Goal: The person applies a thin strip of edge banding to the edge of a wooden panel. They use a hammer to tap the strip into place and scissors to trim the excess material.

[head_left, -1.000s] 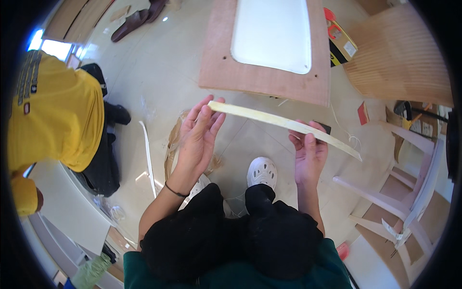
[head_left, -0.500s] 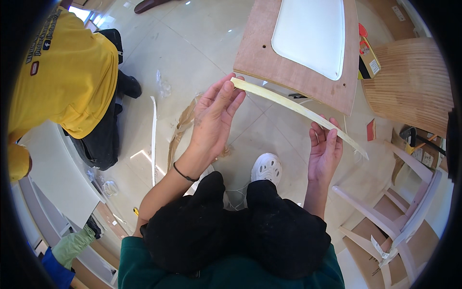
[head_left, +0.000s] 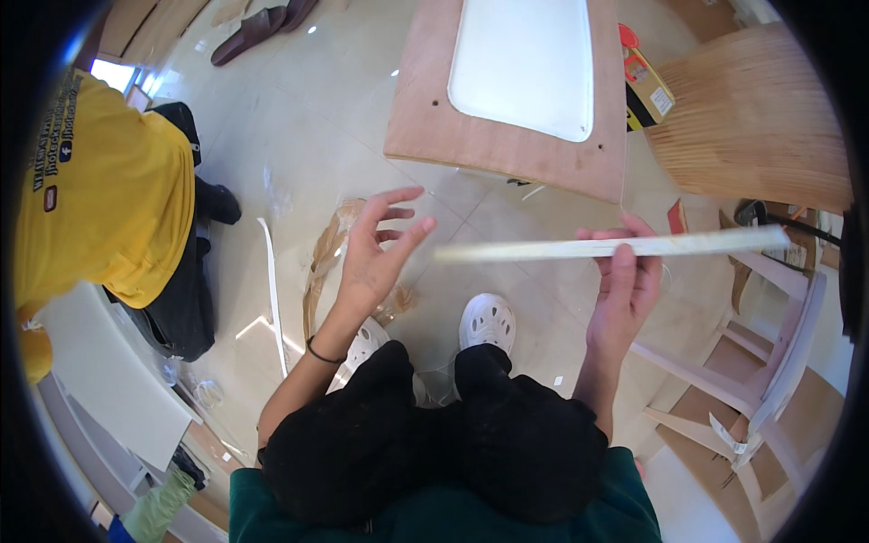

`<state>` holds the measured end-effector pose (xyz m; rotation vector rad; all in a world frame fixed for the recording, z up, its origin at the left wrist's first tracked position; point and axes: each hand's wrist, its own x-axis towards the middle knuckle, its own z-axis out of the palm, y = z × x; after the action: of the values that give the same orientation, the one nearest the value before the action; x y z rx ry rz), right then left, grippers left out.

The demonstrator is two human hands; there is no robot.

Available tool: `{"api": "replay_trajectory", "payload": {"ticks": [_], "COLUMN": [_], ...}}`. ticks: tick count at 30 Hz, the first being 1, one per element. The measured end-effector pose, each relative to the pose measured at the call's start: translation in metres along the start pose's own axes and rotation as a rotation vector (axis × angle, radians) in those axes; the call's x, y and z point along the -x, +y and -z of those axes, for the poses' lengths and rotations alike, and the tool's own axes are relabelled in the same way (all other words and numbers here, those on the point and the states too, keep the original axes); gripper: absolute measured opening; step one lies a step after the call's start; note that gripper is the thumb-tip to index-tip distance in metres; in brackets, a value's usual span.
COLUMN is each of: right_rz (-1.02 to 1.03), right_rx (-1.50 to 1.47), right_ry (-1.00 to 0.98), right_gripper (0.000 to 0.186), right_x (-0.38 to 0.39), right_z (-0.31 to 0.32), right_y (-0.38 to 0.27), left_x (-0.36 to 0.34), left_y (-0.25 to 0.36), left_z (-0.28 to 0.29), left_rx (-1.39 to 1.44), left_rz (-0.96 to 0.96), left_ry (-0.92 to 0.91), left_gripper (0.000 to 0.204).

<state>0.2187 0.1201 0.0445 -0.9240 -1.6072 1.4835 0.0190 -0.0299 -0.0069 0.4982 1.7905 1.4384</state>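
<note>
Over the person's black-trousered knees, the left hand has just let go of the narrow pale strip, which a moment ago was held near both ends and bowed; now the strip lies almost level and looks straighter, and its weight rests on one side alone, so the left hand is free. That hand is empty, thumb and fingers spread with a wide gap, just beside the strip's blurred left end. The right hand pinches the strip near its middle, thumb on the near side and fingers beyond, with the rest jutting out rightward. Lower down, white perforated clogs stand on the tiled floor. Left of them lie crumpled brown wrapping and a thin white strip; to the right is a pale wooden chair frame. Beyond the hands sits a wooden panel with a white inset. A co-worker in a yellow shirt is at far left, and dark brown slippers lie farthest off.
</note>
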Motion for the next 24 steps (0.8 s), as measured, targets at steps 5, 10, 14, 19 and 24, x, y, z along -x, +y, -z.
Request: {"api": "replay_trajectory", "payload": {"ticks": [5,10,14,19,24], "right_rz": [0.105,0.183,0.105,-0.247,-0.393], "right_rx": [0.726,0.754,0.654,0.175,-0.401], "right_ry": [-0.461,-0.646,-0.374,-0.196,-0.113], "right_gripper": [0.043,0.05,0.045,0.035,0.025], "right_x": [0.003,0.011,0.009,0.004,0.015], "right_z": [-0.02,-0.038,-0.011,0.031,0.025], "right_y": [-0.016,-0.004,0.01,0.04,0.052], "left_x": [0.012,0.019,0.013,0.005,0.001], "left_y": [0.016,0.008,0.002,-0.002,0.0], "left_z": [-0.005,-0.012,0.02,0.052,0.045], "left_rx": [0.102,0.264,0.631,0.863,0.973], "left_rz": [-0.02,-0.046,-0.062,-0.168,-0.174], "left_ry": [-0.371,-0.177,0.057,0.187,0.02], "left_gripper": [0.044,0.02,0.017,0.02,0.021]}}
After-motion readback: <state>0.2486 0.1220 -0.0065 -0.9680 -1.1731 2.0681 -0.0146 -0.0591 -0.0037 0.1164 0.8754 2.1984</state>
